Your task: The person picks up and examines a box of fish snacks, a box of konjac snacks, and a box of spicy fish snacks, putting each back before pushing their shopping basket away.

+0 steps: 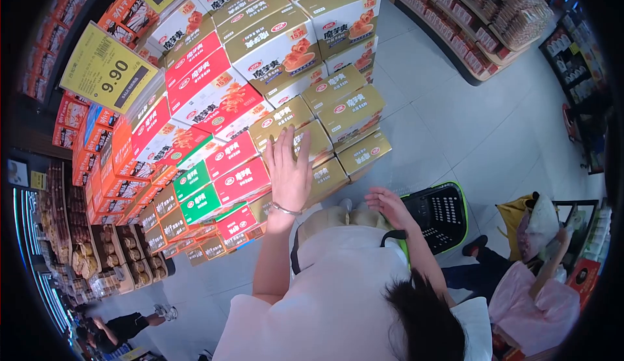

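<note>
My left hand point(288, 173), a bracelet at its wrist, lies with fingers stretched over a gold snack box point(316, 138) in a tall stack. Around it are red boxes point(242, 184) and green boxes point(200, 203). Lower and to the right, my right hand point(388, 207) hovers in front of my body, fingers loosely apart and nothing visible in them. A black shopping basket point(437, 216) with a green rim hangs at my right side, its handle around my right forearm.
Yellow price signs point(110, 68) stick out over the stack at left. Orange packages point(104, 179) fill its left side. Shelves of packaged goods point(448, 16) stand at the upper right. Another person in a pink top point(530, 306) is close at the lower right; a second person point(120, 328) is at lower left.
</note>
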The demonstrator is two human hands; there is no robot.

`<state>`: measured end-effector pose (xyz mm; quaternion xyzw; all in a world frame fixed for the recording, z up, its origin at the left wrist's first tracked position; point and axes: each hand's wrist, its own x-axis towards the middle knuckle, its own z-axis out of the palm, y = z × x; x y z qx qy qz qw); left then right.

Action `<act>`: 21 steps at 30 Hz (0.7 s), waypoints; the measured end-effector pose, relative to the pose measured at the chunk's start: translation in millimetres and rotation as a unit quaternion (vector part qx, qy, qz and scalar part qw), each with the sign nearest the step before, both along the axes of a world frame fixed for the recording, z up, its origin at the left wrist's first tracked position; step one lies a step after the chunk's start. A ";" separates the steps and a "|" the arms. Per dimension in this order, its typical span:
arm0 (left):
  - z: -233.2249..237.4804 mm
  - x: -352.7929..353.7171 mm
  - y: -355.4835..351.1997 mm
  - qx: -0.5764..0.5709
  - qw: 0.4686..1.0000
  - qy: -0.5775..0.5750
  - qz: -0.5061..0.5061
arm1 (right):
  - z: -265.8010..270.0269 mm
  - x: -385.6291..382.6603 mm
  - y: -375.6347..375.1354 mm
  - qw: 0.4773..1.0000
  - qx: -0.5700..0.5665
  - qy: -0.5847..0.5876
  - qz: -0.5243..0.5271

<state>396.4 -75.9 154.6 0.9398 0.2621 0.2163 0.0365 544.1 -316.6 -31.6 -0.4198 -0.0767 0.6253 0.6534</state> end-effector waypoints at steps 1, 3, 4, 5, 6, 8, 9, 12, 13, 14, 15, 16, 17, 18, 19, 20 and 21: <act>-0.5 0.3 -1.0 -0.011 1.000 0.003 -0.002 | -1.9 -0.3 -0.6 1.000 0.005 0.004 -0.003; 0.6 1.8 -4.5 -0.003 1.000 -0.016 -0.004 | -2.6 -0.4 -2.3 1.000 0.000 0.001 -0.011; 1.0 2.7 -7.0 -0.002 1.000 -0.029 0.004 | -3.2 -0.4 -3.4 1.000 -0.011 0.004 -0.010; 2.1 4.4 -11.6 0.006 0.998 -0.054 0.010 | -5.0 -0.8 -4.4 1.000 -0.011 0.010 -0.021; 1.0 5.8 -17.9 0.008 0.998 -0.059 -0.001 | -6.8 -0.3 -5.0 0.999 -0.007 0.005 -0.032; -2.5 9.4 -33.0 -0.028 0.984 -0.159 -0.075 | -10.5 -1.1 -6.6 0.997 -0.029 -0.003 -0.069; -1.8 14.9 -42.3 -0.064 0.977 -0.167 -0.120 | -11.9 -1.3 -7.7 0.996 -0.027 -0.006 -0.081; -23.9 31.9 -74.7 -0.236 0.929 -0.143 -0.248 | -14.3 -0.3 -10.2 0.990 -0.040 -0.010 -0.133; -37.0 36.9 -85.2 -0.258 0.912 -0.118 -0.296 | -14.8 -0.1 -11.3 0.986 -0.055 -0.003 -0.156; -51.3 40.7 -95.3 -0.279 0.892 -0.092 -0.344 | -16.1 -0.6 -12.7 0.981 -0.069 0.005 -0.180; -69.2 42.8 -105.1 -0.279 0.887 -0.092 -0.356 | -19.8 -0.6 -15.2 0.979 -0.069 0.002 -0.193; -87.7 43.9 -115.1 -0.282 0.873 -0.047 -0.395 | -25.7 0.0 -20.3 0.972 -0.072 0.016 -0.222; -99.3 44.3 -125.0 -0.284 0.855 -0.002 -0.433 | -30.0 -0.4 -28.2 0.964 -0.075 0.031 -0.253; -103.7 45.5 -134.4 -0.284 0.847 0.000 -0.449 | -33.3 -1.2 -39.9 0.960 -0.075 0.029 -0.269; -108.1 47.0 -142.3 -0.323 0.826 0.021 -0.462 | -35.7 -1.6 -54.0 0.947 -0.093 0.049 -0.303; -110.1 48.3 -146.1 -0.360 0.802 0.044 -0.475 | -36.5 -0.5 -66.8 0.933 -0.108 0.069 -0.337; -110.1 49.0 -146.5 -0.389 0.779 0.085 -0.484 | -26.9 -2.6 -80.6 0.927 -0.136 0.064 -0.345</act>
